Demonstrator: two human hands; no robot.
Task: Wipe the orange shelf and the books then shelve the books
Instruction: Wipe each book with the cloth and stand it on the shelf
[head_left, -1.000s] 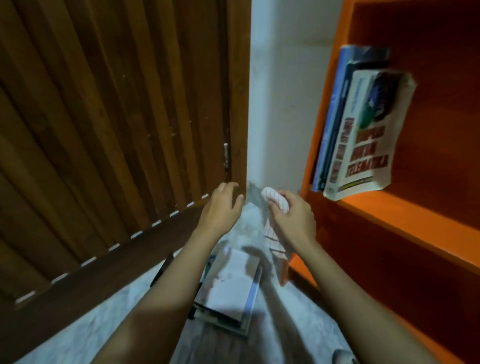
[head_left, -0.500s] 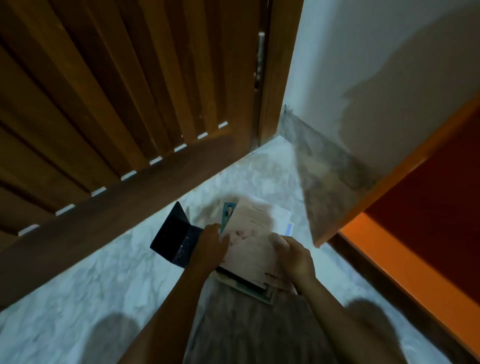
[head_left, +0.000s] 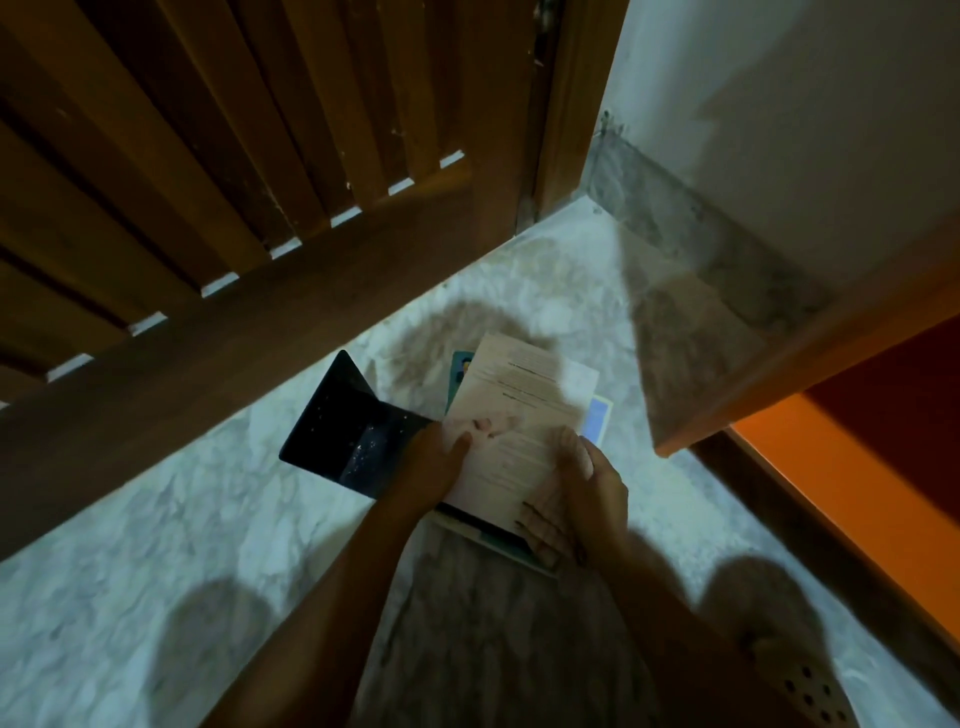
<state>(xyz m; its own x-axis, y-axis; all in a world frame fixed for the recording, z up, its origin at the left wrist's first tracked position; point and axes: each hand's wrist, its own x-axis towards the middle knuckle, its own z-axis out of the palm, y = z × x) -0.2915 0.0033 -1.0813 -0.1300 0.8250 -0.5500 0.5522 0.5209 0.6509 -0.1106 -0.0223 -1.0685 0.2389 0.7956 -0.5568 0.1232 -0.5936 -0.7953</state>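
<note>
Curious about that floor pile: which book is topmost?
The pale book with printed text; the dark book sticks out left, the teal book peeks from beneath.

Bare left forearm (head_left: 343, 613), bare right forearm (head_left: 675, 634), pale shoe (head_left: 810, 693) dotted with round holes

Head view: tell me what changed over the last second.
Both hands dropped low: the left hand now grips the pale book, and the right hand presses the striped cloth onto it. The cloth stayed in the right hand; the dark book kept its place.
</note>
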